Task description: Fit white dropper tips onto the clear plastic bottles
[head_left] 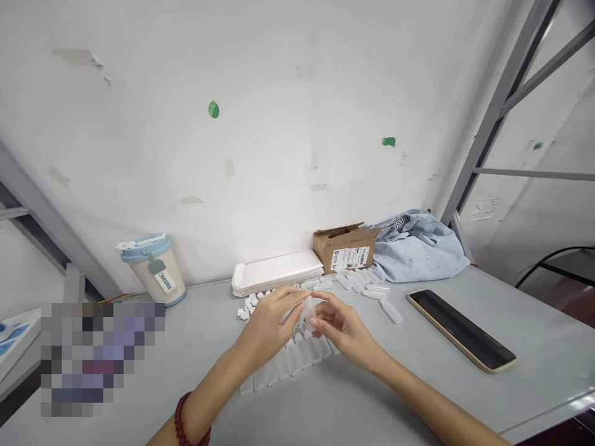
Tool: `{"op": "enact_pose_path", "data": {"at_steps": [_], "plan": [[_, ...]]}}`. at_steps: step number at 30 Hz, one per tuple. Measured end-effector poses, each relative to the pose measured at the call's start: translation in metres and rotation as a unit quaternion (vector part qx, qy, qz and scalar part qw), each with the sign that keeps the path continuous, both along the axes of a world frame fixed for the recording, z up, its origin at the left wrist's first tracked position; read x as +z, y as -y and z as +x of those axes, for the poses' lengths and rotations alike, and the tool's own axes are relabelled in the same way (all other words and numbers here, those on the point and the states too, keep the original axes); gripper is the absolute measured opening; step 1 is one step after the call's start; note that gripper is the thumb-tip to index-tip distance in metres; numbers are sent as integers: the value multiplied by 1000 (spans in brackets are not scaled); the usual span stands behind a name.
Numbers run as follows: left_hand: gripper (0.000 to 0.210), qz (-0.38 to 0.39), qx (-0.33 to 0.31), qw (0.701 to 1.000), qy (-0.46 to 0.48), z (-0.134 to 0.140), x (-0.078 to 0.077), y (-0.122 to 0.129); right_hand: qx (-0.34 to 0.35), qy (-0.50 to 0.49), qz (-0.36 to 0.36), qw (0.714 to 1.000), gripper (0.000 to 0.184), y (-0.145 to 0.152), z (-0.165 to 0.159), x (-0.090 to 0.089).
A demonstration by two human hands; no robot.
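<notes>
Left grip (pixel 272 319): bare hand, thumb and fingers closed at the upper end of a tube (pixel 310 313); dark red beaded bracelet (pixel 182 421) at the wrist. Right grip (pixel 346 325): bare hand, thumb and fingers closed around the body of the same tube. Tube: one, translucent white, roughly upright, held between the two grips above the counter (pixel 353 406). Row of tubes (pixel 290 362): several, of like material, lying side by side on the counter just below and to the near left of the grips, far ends partly hidden by the hands. Caps (pixel 250 303): a cluster, small, white, just beyond the left grip, partly covered by it. Loose tubes (pixel 357 280): a group lying beyond the right grip, one apart from the rest and nearer to it. White stack (pixel 279 272): flat, long, beyond the left grip, against the wall (pixel 279 68). Carton (pixel 348 251): brown, flaps raised, printed label, beyond the right grip. Cloth (pixel 418 248): pale blue, crumpled, touching the carton, farther right. Phone (pixel 460 328): dark screen up, pale edge, right of the right grip. Tumbler (pixel 155 272): cream, blue lid, tagged, well left of the left grip.
</notes>
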State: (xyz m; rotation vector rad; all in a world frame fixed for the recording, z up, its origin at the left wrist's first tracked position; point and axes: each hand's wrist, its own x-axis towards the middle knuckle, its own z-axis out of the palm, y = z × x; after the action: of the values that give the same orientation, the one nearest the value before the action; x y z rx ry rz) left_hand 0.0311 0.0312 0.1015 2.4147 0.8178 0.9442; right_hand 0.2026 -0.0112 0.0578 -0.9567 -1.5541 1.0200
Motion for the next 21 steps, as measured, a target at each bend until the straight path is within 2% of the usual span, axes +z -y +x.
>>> {"op": "enact_pose_path", "data": {"at_steps": [2, 5, 10, 15, 18, 21], "plan": [[36, 83, 2, 996, -40, -2, -6, 6, 10, -12, -10, 1000, 42, 2, -1, 2], [43, 149, 15, 986, -69, -7, -18, 18, 34, -41, -36, 998, 42, 5, -4, 4], [45, 187, 74, 977, -71, -16, -36, 43, 64, -67, -85, 992, 41, 9, -9, 4], [40, 203, 110, 969, -89, -29, -42, 65, 137, -90, -135, 977, 40, 12, -16, -1], [37, 246, 141, 954, -93, -39, -47, 77, 180, -116, -166, 963, 41, 16, -25, -7], [43, 293, 158, 938, -98, -51, -57, 87, 217, -123, -184, 951, 41, 23, -37, -12]]}}
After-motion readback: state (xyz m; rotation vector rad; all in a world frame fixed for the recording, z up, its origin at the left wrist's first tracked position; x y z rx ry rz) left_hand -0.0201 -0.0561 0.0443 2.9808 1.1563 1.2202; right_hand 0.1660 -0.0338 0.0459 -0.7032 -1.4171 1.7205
